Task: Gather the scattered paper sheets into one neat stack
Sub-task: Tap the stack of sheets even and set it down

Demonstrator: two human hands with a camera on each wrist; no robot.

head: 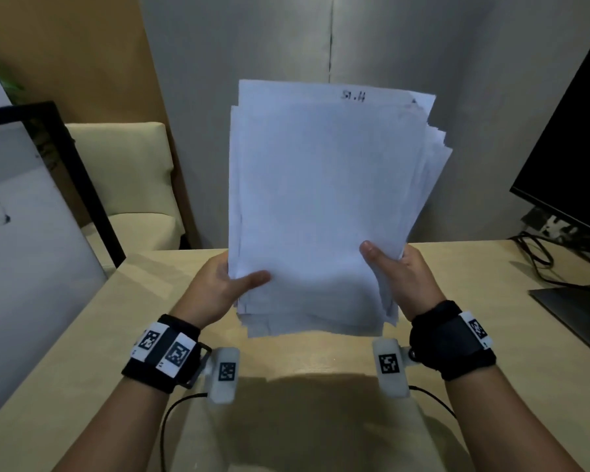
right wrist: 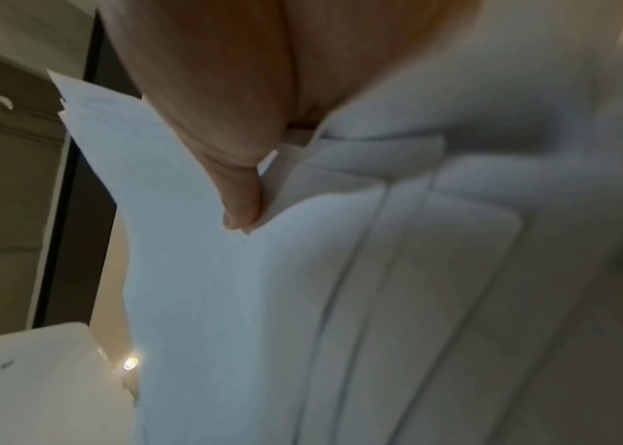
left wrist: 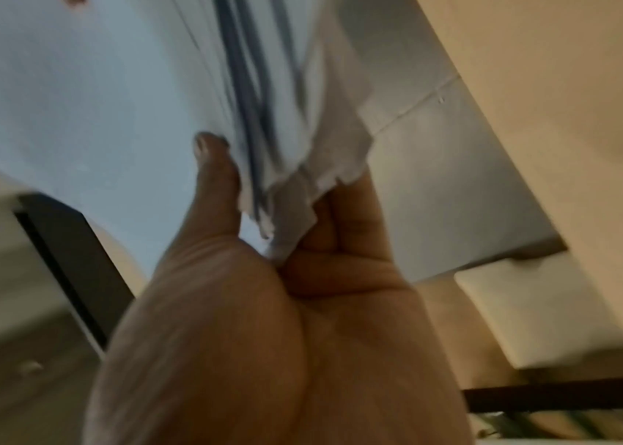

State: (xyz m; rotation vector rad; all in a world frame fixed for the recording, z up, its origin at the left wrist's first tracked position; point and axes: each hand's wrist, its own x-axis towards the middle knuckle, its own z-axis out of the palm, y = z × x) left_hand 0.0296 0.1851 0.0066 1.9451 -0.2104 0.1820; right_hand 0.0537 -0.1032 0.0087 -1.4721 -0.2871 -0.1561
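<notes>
A stack of white paper sheets stands upright in the air above the table, its edges uneven and fanned out at the upper right. My left hand grips the stack's lower left side, thumb on the front and fingers behind. My right hand grips the lower right side the same way. In the left wrist view the left hand pinches the paper sheets between thumb and palm. In the right wrist view the thumb of the right hand presses on the paper sheets.
A light wooden table lies below the stack. A black monitor with cables and a dark flat base stands at the right. A framed white board leans at the left, with a cream chair behind it.
</notes>
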